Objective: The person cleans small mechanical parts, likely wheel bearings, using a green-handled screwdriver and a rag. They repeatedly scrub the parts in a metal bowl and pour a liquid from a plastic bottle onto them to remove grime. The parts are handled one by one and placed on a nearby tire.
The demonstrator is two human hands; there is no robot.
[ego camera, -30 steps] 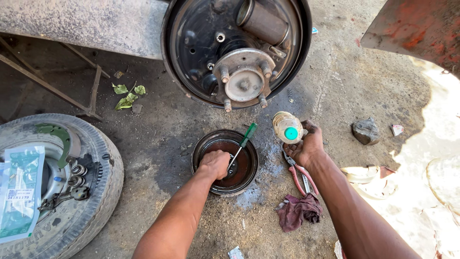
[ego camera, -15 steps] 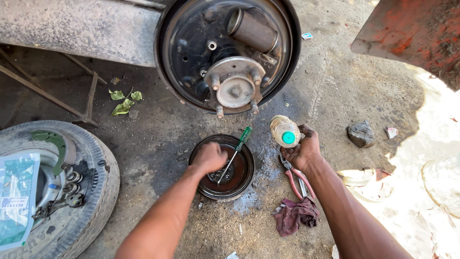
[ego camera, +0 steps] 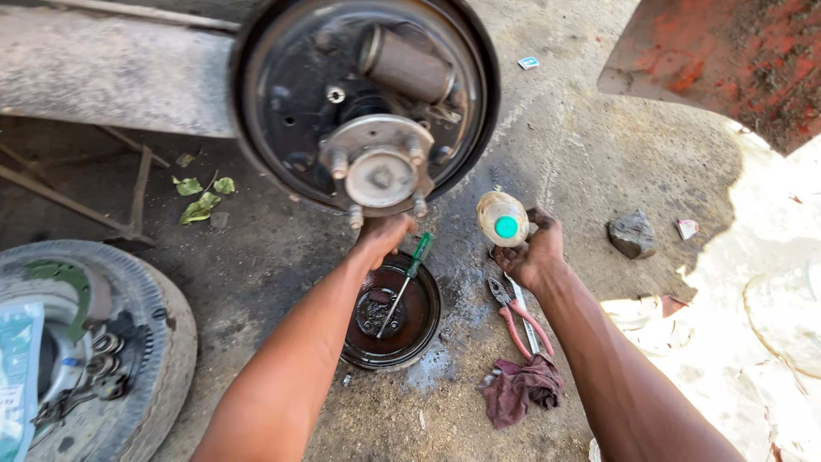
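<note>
Brake job partway — drum is off and the backing plate stands bare, no shoes fitted on it; hub flange w/ its studs and the wheel cylinder exposed. Wheel's off too: tyre lies flat, well off to the left of the left hand, w/ springs and small hardware plus a plastic packet on it. So strip-down looks done; cleaning and refit still left, as far as visible.

Left hand is up just under the hub flange, at the lower stud, fingers curled. Can't tell if it's pinching anything; fingertips are hidden behind the knuckles. Directly below it sits the dark round pan of brown fluid, w/ a green-handled screwdriver lying in it, handle resting over the rim near the wrist — not held.

Right hand is closed round a small plastic bottle w/ a green cap, cap end facing the camera, bottle roughly sideways, held clear of the ground, to the right of the hub. Just beneath that hand: red-handled pliers on the concrete, then a dark red rag nearer the body. A stone lies off to the right.
</note>
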